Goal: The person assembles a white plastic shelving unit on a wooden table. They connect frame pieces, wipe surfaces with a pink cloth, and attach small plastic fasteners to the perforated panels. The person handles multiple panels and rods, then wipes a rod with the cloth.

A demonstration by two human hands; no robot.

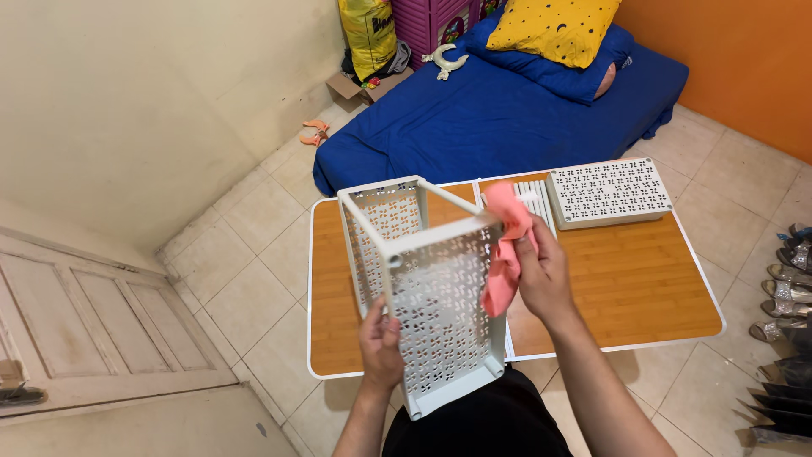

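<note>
The left hand (381, 343) is closed around the lower edge of a white perforated rack (427, 292), holding it tilted above the near edge of the counter (643, 288), while the right hand (543, 275) pinches a pink cloth (506, 254) against the rack's upper right rim. With only one hand carrying it, a firm wipe could likely twist the rack loose and drop it onto the counter. Beyond the right hand, a white perforated panel (609, 193) lies flat, and a wide sweep might nudge it.

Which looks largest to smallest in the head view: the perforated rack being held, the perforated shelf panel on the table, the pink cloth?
1. Perforated white rack, though it is nearest the camera.
2. Perforated shelf panel, lying farther off.
3. Pink cloth, bunched in the right hand.
</note>
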